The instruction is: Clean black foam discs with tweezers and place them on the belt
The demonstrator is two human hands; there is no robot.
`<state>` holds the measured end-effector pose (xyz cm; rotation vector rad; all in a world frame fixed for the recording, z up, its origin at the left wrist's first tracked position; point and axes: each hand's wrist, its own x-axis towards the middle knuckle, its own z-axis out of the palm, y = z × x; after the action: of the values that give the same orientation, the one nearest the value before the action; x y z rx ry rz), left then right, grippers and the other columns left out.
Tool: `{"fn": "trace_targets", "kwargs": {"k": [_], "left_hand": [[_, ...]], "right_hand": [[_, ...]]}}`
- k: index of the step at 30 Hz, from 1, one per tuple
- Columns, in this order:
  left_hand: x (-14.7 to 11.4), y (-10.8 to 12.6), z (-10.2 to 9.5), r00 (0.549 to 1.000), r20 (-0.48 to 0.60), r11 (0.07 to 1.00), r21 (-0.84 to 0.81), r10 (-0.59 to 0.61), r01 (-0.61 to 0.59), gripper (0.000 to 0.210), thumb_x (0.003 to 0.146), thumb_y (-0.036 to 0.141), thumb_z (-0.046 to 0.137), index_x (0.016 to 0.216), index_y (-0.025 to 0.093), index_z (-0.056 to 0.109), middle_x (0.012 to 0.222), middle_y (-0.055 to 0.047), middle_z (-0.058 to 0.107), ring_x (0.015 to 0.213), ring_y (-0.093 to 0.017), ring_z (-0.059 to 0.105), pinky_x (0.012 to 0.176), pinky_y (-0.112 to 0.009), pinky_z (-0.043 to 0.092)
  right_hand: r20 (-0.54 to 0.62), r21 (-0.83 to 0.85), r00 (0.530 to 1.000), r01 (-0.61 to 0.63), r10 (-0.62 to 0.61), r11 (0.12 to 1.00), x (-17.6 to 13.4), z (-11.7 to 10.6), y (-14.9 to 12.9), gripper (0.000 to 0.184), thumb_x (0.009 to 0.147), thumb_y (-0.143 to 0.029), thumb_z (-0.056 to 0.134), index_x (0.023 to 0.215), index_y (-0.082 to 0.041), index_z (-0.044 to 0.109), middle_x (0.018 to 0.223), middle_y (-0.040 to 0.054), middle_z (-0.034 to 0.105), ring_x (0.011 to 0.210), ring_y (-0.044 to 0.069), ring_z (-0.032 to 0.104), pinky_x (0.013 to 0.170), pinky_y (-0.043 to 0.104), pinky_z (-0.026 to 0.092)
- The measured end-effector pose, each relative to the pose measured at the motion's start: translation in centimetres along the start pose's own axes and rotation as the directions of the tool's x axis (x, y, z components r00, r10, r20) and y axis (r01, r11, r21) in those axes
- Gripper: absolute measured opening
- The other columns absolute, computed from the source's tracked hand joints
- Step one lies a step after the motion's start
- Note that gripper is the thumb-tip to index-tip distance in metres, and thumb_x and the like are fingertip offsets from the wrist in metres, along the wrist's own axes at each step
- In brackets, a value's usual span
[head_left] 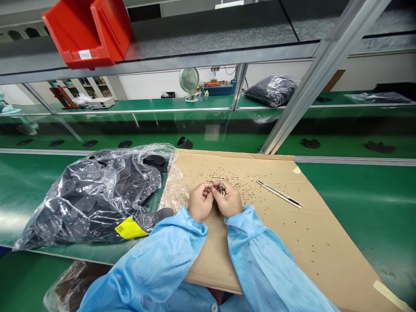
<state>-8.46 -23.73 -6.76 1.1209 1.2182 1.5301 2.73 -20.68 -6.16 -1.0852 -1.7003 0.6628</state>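
Note:
My left hand (pixel 200 202) and my right hand (pixel 228 199) meet over a brown cardboard sheet (pixel 269 242), fingertips touching. A small shiny metal tool (pixel 222 189) sits in my right hand, between thumb and curled fingers; its exact kind is too small to tell. The left fingers are pinched together, and what they hold, if anything, is hidden. Many tiny black bits (pixel 247 187) lie scattered over the cardboard around and beyond both hands. To the right of the hands rests a slim silver utility knife (pixel 279 193).
A big clear plastic bag (pixel 94 195) of flat black pieces lies left, with a yellow label (pixel 130 228). Black pieces (pixel 125 144) sit spaced along the green conveyor (pixel 211 145) behind. A metal post (pixel 302 78) slants at right; a red bin (pixel 89 34) stands on the shelf above.

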Motion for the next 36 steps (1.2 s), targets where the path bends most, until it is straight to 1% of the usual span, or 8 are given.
{"fn": "trace_targets", "kwargs": {"k": [6,11,13,18,23,27,31,36], "left_hand": [[1.0,-0.4,-0.1,0.998,-0.039,0.996,0.078,-0.047,0.05,0.024,0.071,0.014,0.068,0.094,0.018,0.065,0.088,-0.007,0.066,0.078,-0.016,0.061,0.076,-0.028,0.049],[8.5,2.5,-1.4,0.993,0.043,0.9,0.42,0.112,-0.12,0.044,0.06,0.017,0.077,0.102,0.02,0.067,0.115,-0.012,0.062,0.113,-0.028,0.053,0.105,-0.038,0.034],[13.1,3.6,-2.3,0.98,0.064,0.77,0.609,0.19,-0.189,0.045,0.062,0.019,0.076,0.106,0.018,0.065,0.127,-0.014,0.055,0.125,-0.03,0.044,0.111,-0.037,0.025],[22.3,3.6,-5.8,0.982,0.109,0.183,0.973,0.157,-0.138,0.057,0.078,0.041,0.061,0.123,0.008,0.051,0.143,-0.022,0.039,0.135,-0.033,0.031,0.11,-0.041,0.024],[25.6,2.3,-7.0,0.988,-0.148,0.05,0.987,-0.039,0.15,0.075,0.077,0.065,0.049,0.12,0.004,0.053,0.123,-0.029,0.053,0.115,-0.039,0.05,0.094,-0.046,0.039],[26.3,2.0,-2.5,0.989,-0.088,0.099,0.992,0.121,0.076,0.067,0.079,0.057,0.052,0.123,0.006,0.054,0.128,-0.027,0.05,0.118,-0.038,0.048,0.096,-0.046,0.038],[26.7,1.4,6.2,0.973,0.222,0.268,0.936,0.055,-0.229,0.044,0.082,0.042,0.057,0.114,0.013,0.063,0.115,-0.015,0.063,0.108,-0.027,0.057,0.094,-0.034,0.041],[27.1,-0.6,17.4,0.929,0.366,0.421,0.851,-0.047,-0.314,0.038,0.078,0.041,0.064,0.106,0.015,0.067,0.107,-0.011,0.068,0.101,-0.025,0.061,0.089,-0.032,0.043]], "right_hand": [[-0.114,0.015,0.993,-0.014,0.016,1.0,-0.2,0.1,-0.1,0.011,0.079,-0.029,0.057,0.085,-0.02,0.061,0.082,0.0047,0.066,0.076,0.02,0.061,0.072,0.033,0.049],[-0.204,0.062,0.978,-0.028,0.04,0.998,-0.1,0.3,0.1,0.01,0.081,-0.029,0.055,0.083,-0.02,0.06,0.077,0.0034,0.063,0.071,0.018,0.059,0.068,0.031,0.048],[-0.219,0.064,0.975,-0.018,0.032,0.998,-0.1,0.5,0.3,0.009,0.081,-0.028,0.055,0.082,-0.021,0.06,0.078,0.0037,0.063,0.074,0.019,0.059,0.07,0.032,0.048],[-0.232,0.073,0.973,0.019,-0.002,0.997,-0.1,0.6,0.1,0.007,0.08,-0.024,0.052,0.082,-0.022,0.059,0.082,0.005,0.063,0.078,0.02,0.059,0.073,0.033,0.046],[-0.252,0.085,0.968,0.018,0.004,0.996,-0.4,0.5,-0.8,0.008,0.079,-0.021,0.05,0.081,-0.022,0.058,0.08,0.0052,0.062,0.077,0.02,0.058,0.072,0.034,0.045],[-0.316,0.16,0.945,-0.036,0.085,0.986,-0.6,0.6,-1.1,0.006,0.08,-0.022,0.051,0.079,-0.022,0.057,0.079,0.0044,0.062,0.075,0.02,0.058,0.07,0.033,0.046],[-0.432,0.315,0.859,-0.141,0.274,0.939,-0.3,1.1,-0.8,0.008,0.083,-0.029,0.053,0.085,-0.022,0.058,0.08,0.0037,0.061,0.074,0.018,0.058,0.069,0.031,0.047],[-0.515,0.497,0.702,-0.224,0.493,0.838,0.1,1.7,0.0,0.022,0.086,-0.04,0.049,0.094,-0.02,0.057,0.083,0.0058,0.061,0.076,0.019,0.058,0.071,0.033,0.049]]}}
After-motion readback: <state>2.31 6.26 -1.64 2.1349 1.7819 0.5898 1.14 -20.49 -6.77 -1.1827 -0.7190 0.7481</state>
